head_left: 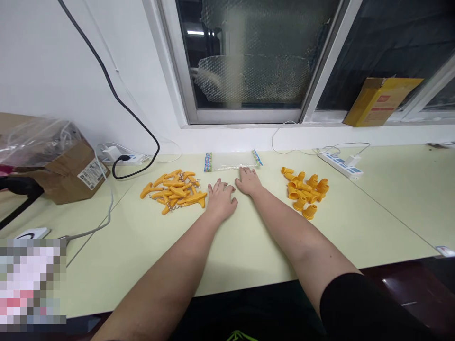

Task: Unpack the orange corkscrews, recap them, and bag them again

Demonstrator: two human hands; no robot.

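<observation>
Both hands palm down and unclenched: fingers of my left hand [221,201] spread on the pale table [249,255], thumb out toward the right; fingers of my right hand [249,181] extended, slightly parted, tips at the near edge of a clear plastic bag [231,160]. Whether they press on it, I cannot tell.

Surroundings, by size:

Pale table: runs under both hands and out to either side.

Window [256,47]: in the wall beyond my hands.

Cardboard box [71,170]: well left of my left hand, crumpled clear film [39,137] over its top, white label [93,174] on the side.

Yellow carton [384,102]: far off, beyond and right of my right hand, propped at the window.

Black cable [106,76]: down the wall, left of and beyond my left hand; curls on the table, plug at a left power strip [133,159].

Heap of T-shaped yellow pieces [179,191]: just left of my left fingers, contact unclear; small chains among them.

Clear plastic bag: lies flat just beyond both hands, mostly left of my right fingertips; printed strips [208,162] at both ends.

Heap of hollow yellow pieces [304,187]: right of my right hand, apart from it; some upright, others on their sides.

Right power strip [341,164]: farther right, beyond that heap, a white plug [351,161] in it.
</observation>
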